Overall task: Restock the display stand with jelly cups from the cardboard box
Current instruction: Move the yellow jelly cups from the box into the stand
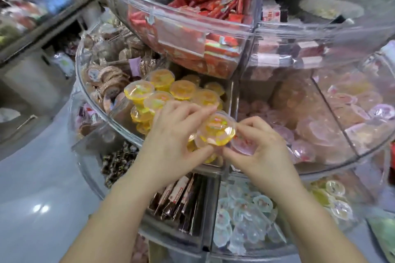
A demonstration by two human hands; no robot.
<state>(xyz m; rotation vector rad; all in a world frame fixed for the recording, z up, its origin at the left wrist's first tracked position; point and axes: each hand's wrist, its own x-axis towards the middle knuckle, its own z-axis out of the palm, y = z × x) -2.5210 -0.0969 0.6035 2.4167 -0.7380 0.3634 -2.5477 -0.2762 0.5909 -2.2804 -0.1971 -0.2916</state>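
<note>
Head view: left hand (171, 134) and right hand (259, 149) pinch one yellow jelly cup (217, 129) from opposite sides, fingers narrow on its rim, above the yellow compartment of the display stand (111, 119), probably to seat it level. Cardboard box not visible.

Setting: retail shop, sweets section.
Evidence: a tiered clear-plastic display stand (119, 117) split by dividers into bulk compartments, each with one product: yellow jelly cups (171, 92), pink jelly cups (320, 134), red wrapped sweets (205, 15), round brown-wrapped snacks (109, 79), dark stick packs (179, 200). Blurred shelves of packaged goods (27, 13) at left; glossy pale floor (42, 198).
</note>
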